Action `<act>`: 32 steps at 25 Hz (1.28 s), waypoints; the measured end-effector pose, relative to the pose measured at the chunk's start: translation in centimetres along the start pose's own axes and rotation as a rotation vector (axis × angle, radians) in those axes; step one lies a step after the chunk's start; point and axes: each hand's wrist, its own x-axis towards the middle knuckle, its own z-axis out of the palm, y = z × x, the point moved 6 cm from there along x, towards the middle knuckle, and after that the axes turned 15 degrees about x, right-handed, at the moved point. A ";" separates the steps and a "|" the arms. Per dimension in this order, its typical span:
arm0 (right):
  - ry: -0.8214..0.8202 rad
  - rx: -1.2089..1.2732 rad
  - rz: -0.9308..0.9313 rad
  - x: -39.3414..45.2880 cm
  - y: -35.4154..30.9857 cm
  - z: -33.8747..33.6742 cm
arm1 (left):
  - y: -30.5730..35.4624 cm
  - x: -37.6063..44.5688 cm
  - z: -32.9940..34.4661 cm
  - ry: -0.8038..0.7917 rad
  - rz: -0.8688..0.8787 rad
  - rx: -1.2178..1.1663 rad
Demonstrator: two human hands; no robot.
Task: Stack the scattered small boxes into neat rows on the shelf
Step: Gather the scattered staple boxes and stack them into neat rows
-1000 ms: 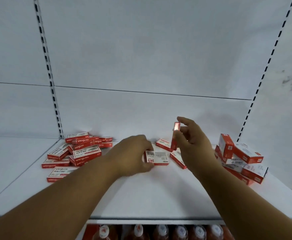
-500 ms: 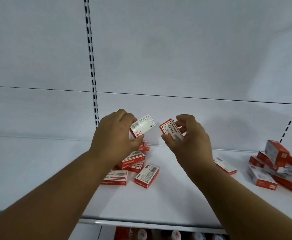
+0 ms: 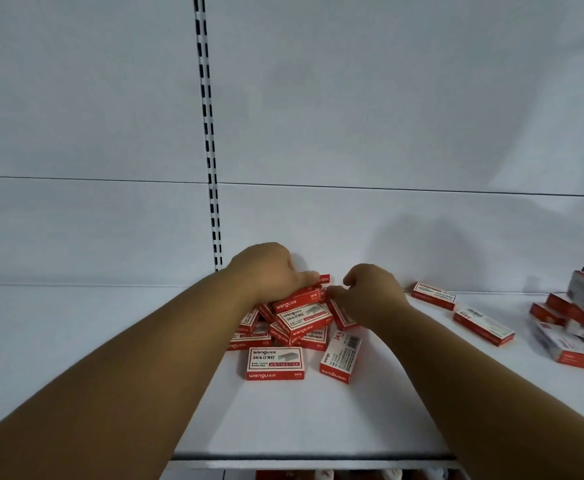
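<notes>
A heap of small red-and-white staple boxes (image 3: 304, 318) lies at the back of the white shelf (image 3: 318, 420). My left hand (image 3: 269, 271) rests on top of the heap, thumb and fingers closed on a red box (image 3: 301, 296) at its top. Just to the right, my right hand (image 3: 370, 292) curls down against the heap and grips a tilted box (image 3: 344, 317) that it partly hides. Two boxes lie flat in front of the heap, one facing up (image 3: 276, 363) and one turned on end (image 3: 340, 355).
Two single boxes (image 3: 434, 295) (image 3: 483, 325) lie to the right, and a second jumbled pile (image 3: 574, 317) sits at the far right. A slotted upright (image 3: 209, 150) runs up the back wall. Red items show on the lower shelf (image 3: 321, 474).
Both hands held a box each in the air; they have dropped onto the left heap. The view has shifted left, so the heap sits in the middle.
</notes>
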 end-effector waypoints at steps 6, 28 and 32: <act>0.162 -0.031 -0.134 0.0 0.6 -4.7 | 2.6 0.2 -1.8 0.267 0.114 -0.039; -0.118 -0.422 -0.066 0.3 12.9 -14.5 | 24.3 7.1 5.8 0.084 0.394 0.112; 0.075 -0.247 -0.144 0.3 12.0 -16.0 | 22.7 6.9 4.1 0.244 0.325 0.127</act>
